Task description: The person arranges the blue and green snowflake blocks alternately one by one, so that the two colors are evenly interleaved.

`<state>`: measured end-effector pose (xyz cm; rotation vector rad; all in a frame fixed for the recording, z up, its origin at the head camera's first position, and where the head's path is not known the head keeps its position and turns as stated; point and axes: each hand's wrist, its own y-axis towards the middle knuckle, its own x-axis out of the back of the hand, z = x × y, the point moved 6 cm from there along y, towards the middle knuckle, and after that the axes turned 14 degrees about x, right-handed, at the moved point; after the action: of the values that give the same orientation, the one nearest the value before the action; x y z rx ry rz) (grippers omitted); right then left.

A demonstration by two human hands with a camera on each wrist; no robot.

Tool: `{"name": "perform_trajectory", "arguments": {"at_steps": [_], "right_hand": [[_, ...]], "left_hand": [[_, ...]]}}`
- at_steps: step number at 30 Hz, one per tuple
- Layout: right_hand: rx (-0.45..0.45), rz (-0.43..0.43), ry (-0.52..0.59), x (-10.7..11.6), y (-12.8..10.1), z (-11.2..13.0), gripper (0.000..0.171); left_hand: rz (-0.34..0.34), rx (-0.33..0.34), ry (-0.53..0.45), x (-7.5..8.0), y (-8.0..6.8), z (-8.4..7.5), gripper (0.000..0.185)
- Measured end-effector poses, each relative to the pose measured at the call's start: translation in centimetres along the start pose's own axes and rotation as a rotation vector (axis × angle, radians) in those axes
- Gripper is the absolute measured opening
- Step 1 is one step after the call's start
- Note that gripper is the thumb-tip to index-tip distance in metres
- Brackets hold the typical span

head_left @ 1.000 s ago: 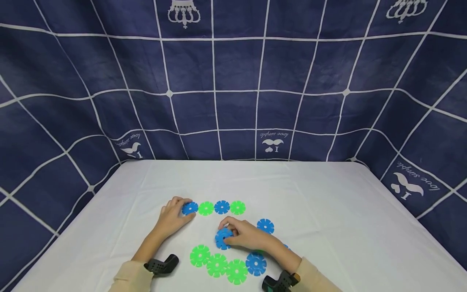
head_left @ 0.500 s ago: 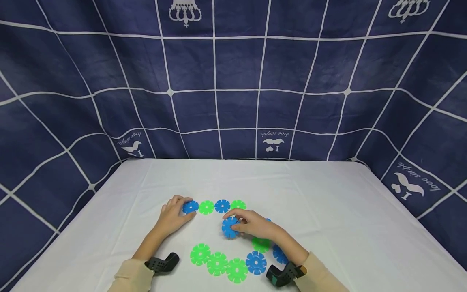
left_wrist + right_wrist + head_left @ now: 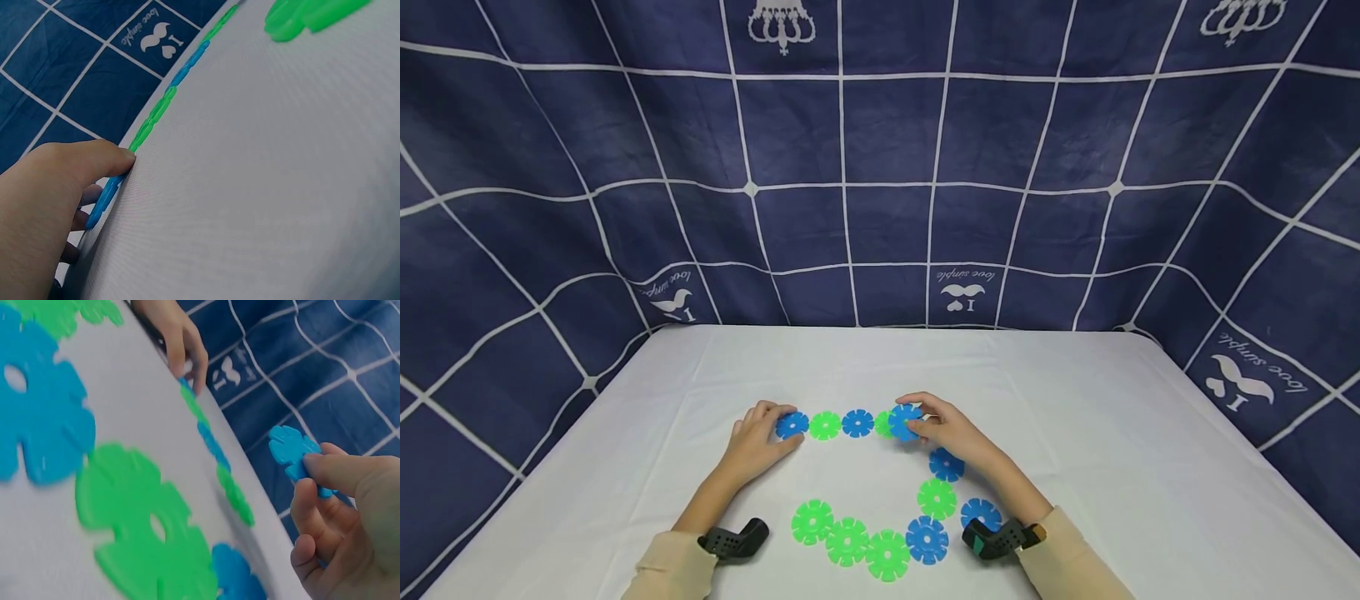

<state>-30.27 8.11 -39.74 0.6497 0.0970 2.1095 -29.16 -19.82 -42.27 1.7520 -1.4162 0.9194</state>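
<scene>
A row of flat snowflake discs lies on the white table [image 3: 1075, 433]: blue [image 3: 792, 425], green [image 3: 824, 425], blue [image 3: 857, 423], green [image 3: 883, 424]. My left hand [image 3: 758, 440] pinches the leftmost blue disc [image 3: 103, 198] between thumb and fingers. My right hand [image 3: 946, 431] pinches another blue disc [image 3: 905, 421] [image 3: 294, 453] and holds it lifted just above the right end of the row, over the last green disc. More discs lie nearer me: blue [image 3: 946, 464], green [image 3: 937, 498], blue [image 3: 980, 512], blue [image 3: 927, 539] and three green ones [image 3: 847, 542].
A dark blue cloth with a white grid [image 3: 880, 167] hangs behind and around the table. Black wrist mounts [image 3: 733, 540] sit on both forearms. The white tablecloth stretches bare to the right and far side.
My right hand has carried its blue disc up and right, from the middle of the table to the right end of the row. The left hand has stayed on the leftmost blue disc.
</scene>
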Motion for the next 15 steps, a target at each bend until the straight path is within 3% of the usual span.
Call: {"name": "perform_trajectory", "arguments": {"at_steps": [10,15], "right_hand": [[-0.091,-0.222,-0.088,1.8,-0.7,-2.4,0.036],[-0.132,-0.257,-0.213,2.0,-0.9,-3.1,0.033]], "left_hand": [[0.000,-0.002,0.002,0.0,0.1,0.0,0.051],[0.000,-0.003,0.004,0.0,0.1,-0.1,0.051]]}}
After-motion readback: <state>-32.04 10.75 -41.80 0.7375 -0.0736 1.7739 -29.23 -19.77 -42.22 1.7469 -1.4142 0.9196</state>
